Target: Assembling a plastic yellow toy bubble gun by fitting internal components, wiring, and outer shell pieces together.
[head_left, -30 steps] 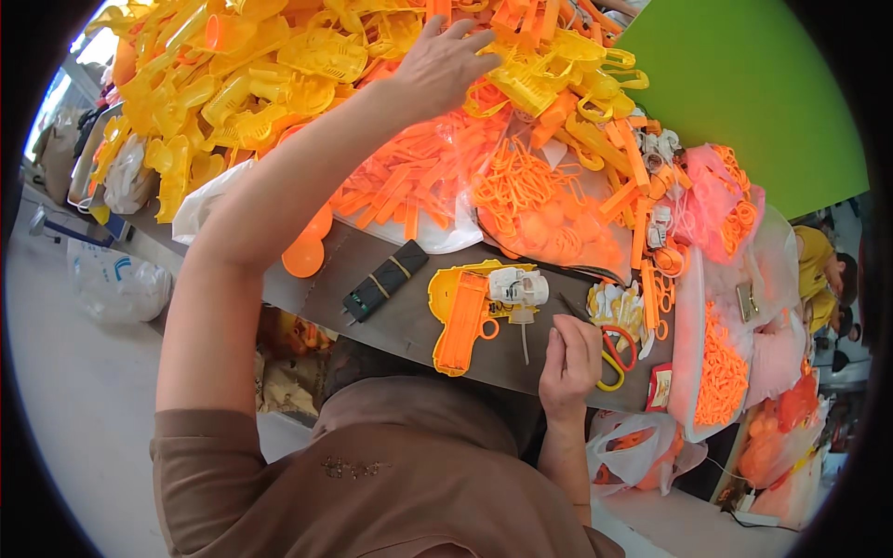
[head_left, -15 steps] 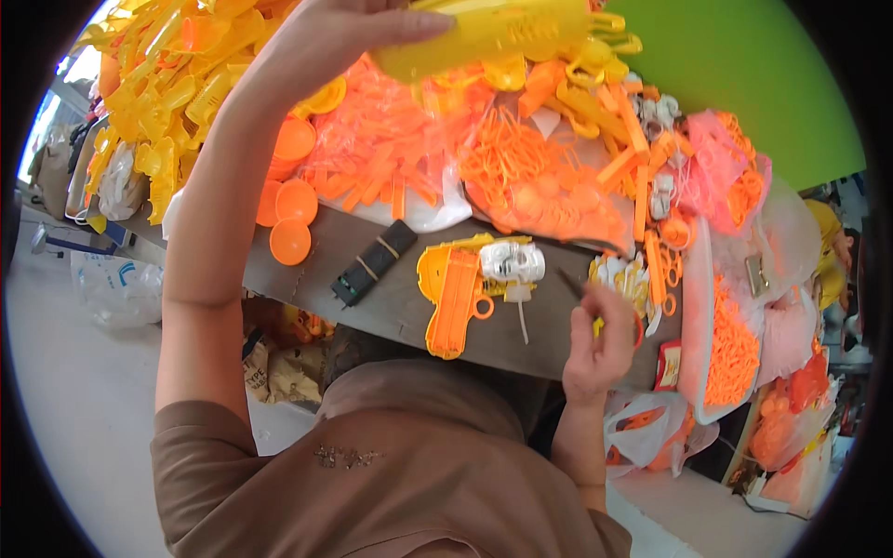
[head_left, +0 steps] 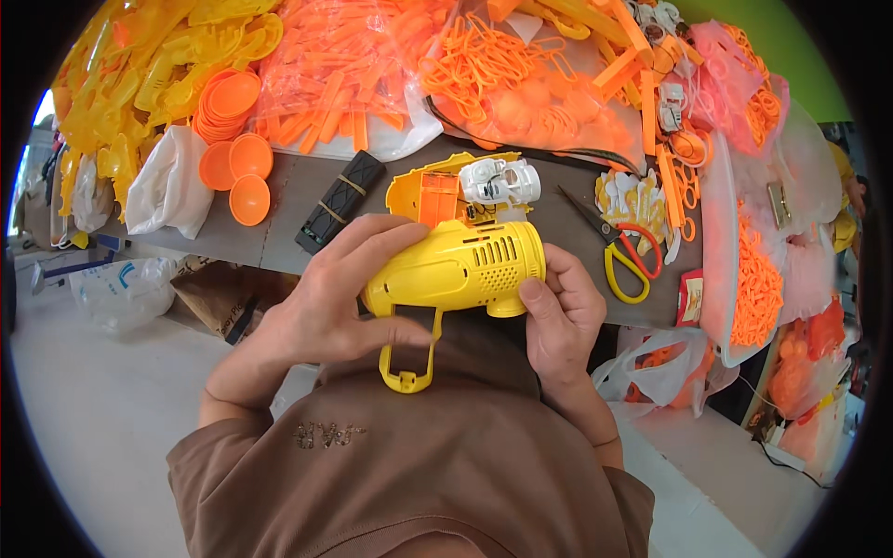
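Observation:
Between my two hands is a yellow plastic toy-gun shell (head_left: 456, 270), with rows of vent slots and round holes and a loop-shaped handle hanging down. My left hand (head_left: 339, 293) wraps round its left end, thumb over the handle's top. My right hand (head_left: 566, 316) pinches the round right end, thumb in front and fingers behind. Just beyond, partly covered by the held shell, a yellow-orange half shell (head_left: 404, 192) lies on the table with an orange box-like part (head_left: 438, 197) and a white mechanism (head_left: 499, 180). Right of it rest scissors (head_left: 621, 237) with red and yellow handles, blades apart.
A black bar with bands (head_left: 341, 202) lies left on the grey table (head_left: 288, 195). Orange cups (head_left: 249, 199), yellow shells (head_left: 139, 65) and orange strips (head_left: 330, 74) pile up behind. Small white-and-yellow parts (head_left: 633, 200) sit by the scissors; a bin of orange pieces (head_left: 758, 288) stands right.
My left hand has brought the yellow shell down from the far pile to in front of me. My right hand has let go of the scissors, now on the table, and taken the shell's right end.

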The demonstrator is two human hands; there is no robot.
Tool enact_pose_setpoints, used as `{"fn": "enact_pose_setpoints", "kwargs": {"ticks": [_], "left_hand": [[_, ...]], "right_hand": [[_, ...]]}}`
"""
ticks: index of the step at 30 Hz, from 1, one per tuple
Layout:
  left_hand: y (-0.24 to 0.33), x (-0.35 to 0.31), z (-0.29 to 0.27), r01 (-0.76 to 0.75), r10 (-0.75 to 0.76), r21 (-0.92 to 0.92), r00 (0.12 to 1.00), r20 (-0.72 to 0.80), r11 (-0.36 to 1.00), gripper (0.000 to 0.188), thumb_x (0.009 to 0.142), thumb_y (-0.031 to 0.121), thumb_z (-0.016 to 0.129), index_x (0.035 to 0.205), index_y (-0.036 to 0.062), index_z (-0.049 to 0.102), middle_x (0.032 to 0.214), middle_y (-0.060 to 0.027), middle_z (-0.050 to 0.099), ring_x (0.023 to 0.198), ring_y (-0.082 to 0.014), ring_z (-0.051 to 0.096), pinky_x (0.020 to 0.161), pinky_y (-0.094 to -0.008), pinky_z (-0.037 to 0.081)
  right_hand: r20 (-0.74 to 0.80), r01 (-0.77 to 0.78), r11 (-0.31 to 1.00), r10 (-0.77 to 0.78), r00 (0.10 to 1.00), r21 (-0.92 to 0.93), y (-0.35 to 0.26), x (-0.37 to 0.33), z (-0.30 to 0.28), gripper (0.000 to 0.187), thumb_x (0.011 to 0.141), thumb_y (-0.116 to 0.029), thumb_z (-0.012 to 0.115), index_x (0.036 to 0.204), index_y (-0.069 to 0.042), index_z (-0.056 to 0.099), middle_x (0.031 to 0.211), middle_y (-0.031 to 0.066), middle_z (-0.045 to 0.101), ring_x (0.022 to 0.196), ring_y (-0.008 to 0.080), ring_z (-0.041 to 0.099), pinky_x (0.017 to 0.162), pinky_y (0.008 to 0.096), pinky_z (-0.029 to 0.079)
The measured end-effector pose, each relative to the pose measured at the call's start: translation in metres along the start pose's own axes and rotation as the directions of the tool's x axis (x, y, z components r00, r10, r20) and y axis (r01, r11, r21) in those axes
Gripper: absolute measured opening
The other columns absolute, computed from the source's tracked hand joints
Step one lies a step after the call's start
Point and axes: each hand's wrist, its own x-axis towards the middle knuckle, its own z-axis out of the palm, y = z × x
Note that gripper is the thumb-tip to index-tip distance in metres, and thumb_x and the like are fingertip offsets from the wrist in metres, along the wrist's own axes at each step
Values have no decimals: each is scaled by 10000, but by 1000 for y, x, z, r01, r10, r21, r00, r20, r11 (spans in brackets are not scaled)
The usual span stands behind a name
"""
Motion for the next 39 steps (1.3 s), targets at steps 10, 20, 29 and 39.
{"fn": "enact_pose_setpoints", "kwargs": {"ticks": [10,20,29,39], "left_hand": [[-32,36,23,40,-9,87,943,-334,995,536,661,214,808,1091,-32,603,1052,-165,613,994,-291,579,852,-359,473],[-47,40,37,109,-89,44,943,-319,993,535,661,203,812,1105,-20,611,1069,-159,616,988,-268,598,831,-344,492],[-47,36,37,174,-183,-58,934,-306,983,549,671,194,811,1139,-7,607,1083,-150,618,931,-217,630,793,-308,512],[-48,34,35,193,-211,-91,934,-289,977,552,676,181,810,1150,-9,600,1107,-161,607,943,-221,629,805,-314,516]], "right_hand": [[-206,107,928,-190,960,-358,11,48,-39,301,940,-169,518,1169,25,524,1004,92,614,829,109,566,716,242,474],[-176,-50,923,-19,984,-381,22,45,-40,302,946,-188,515,1154,32,526,891,103,650,710,109,576,625,229,472],[-133,-80,885,21,991,-459,21,45,-37,327,940,-186,527,1190,25,516,883,85,649,668,84,574,572,204,453],[-143,-95,891,34,989,-444,22,48,-37,341,938,-207,535,1198,14,516,864,69,638,658,71,561,552,190,439]]}}
